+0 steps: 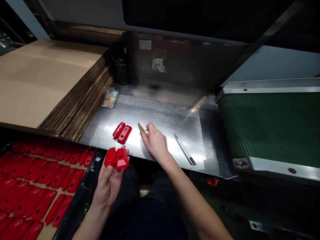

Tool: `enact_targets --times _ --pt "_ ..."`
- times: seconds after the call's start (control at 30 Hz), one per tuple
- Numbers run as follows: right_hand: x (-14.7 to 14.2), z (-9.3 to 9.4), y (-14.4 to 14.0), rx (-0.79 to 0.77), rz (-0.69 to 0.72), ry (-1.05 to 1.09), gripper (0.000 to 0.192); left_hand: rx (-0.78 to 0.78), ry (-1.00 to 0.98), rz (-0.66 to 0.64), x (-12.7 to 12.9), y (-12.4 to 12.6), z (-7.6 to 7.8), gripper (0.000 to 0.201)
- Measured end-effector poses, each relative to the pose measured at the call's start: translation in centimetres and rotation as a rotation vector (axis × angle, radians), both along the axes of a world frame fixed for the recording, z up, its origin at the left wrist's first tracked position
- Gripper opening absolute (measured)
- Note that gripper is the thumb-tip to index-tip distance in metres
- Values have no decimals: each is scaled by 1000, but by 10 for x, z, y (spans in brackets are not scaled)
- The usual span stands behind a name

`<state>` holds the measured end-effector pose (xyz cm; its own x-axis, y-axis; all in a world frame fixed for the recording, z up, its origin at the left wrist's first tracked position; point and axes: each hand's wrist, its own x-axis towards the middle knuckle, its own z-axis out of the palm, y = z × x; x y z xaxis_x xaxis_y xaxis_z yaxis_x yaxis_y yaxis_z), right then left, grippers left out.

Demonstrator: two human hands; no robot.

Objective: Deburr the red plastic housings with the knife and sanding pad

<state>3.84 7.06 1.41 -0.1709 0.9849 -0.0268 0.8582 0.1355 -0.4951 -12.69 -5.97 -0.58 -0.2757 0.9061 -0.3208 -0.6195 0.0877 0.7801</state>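
At the lower left, rows of red plastic parts [37, 186] lie flat on a sheet beside the stack of cardboard sheets [50, 83]. Just right of them the left hand [110, 181] rises palm-up from a bent forearm, its grip curled lightly around a pair of red parts [116, 158] that rest on the fingertips at the bench [155, 113] edge. Another two red pieces [122, 132] lie side by side on the shiny metal surface just beyond. Further right, the right arm stretches forward across the body, wrist low, and the right hand [155, 141] rests on the bench with its grip pinching a pale, short tool [142, 127]. A slim cutter knife [184, 149] lies near it, apart, and a green conveyor belt [270, 126] stands at far right.
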Motion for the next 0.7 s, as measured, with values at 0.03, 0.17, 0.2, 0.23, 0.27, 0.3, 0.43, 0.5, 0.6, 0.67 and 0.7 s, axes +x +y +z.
enact_targets --times 0.03,0.17,0.2,0.23,0.27,0.3,0.43,0.5,0.6,0.67,0.7 --pt "4 7 -17 -31 -5 23 19 8 17 17 1 1 -2 54" --pt "10 33 -79 -157 95 243 17 48 89 76 6 8 -7 66" --pt "9 37 -88 -185 133 310 16 59 108 83 7 10 -7 71" --pt "8 39 -95 -202 157 355 17 70 126 86 8 11 -7 74" --pt "6 41 -98 -204 159 368 19 81 144 87 9 13 -6 77" --pt "5 41 -100 -191 146 348 21 90 162 89 10 13 -5 78" --pt "4 40 -94 -161 173 270 26 110 232 94 9 14 -1 85" --pt "4 39 -92 -163 197 257 26 125 297 89 8 12 -2 88" --pt "6 40 -91 -151 164 236 25 134 387 83 6 9 -3 90" --pt "7 41 -91 -170 194 265 22 132 400 74 5 8 -4 90" --pt "7 42 -91 -174 206 277 21 137 401 72 5 7 -5 90"
